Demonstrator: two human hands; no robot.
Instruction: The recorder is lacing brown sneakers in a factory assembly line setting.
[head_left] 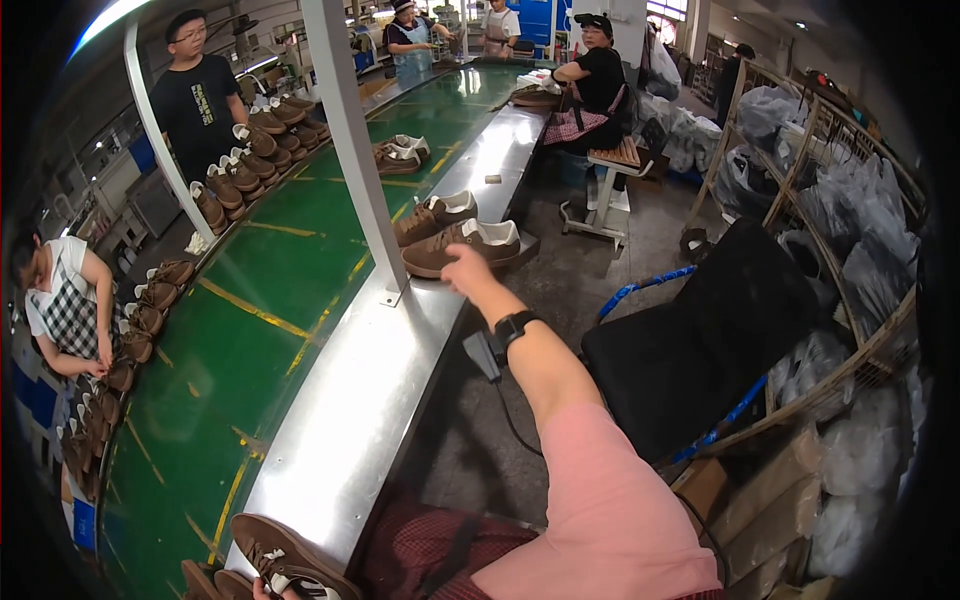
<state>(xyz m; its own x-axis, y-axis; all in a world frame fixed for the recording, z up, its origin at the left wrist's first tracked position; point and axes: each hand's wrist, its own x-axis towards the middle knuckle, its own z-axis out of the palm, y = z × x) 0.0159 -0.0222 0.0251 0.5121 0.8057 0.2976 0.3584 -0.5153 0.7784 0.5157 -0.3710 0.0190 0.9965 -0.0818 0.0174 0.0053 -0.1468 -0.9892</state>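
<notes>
While R hand, part-open w/ index out and no clear grip, is at the low brown white-lined lace-up shoe on the shiny metal ledge, the shoe's prob. light, soft-uppered, best held by the heel; mostly cropped L hand, can't tell its grip.

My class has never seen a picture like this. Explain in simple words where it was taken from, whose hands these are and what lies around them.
No robot here: these are a person's bare hands. The single picture comes from a wide fisheye camera on their head, so straight edges bend. The right hand reaches to a brown shoe on a shiny metal ledge; contact is unclear. The left hand, mostly cut off below, is at a nearer shoe. Beside the ledge is a green surface.
</notes>
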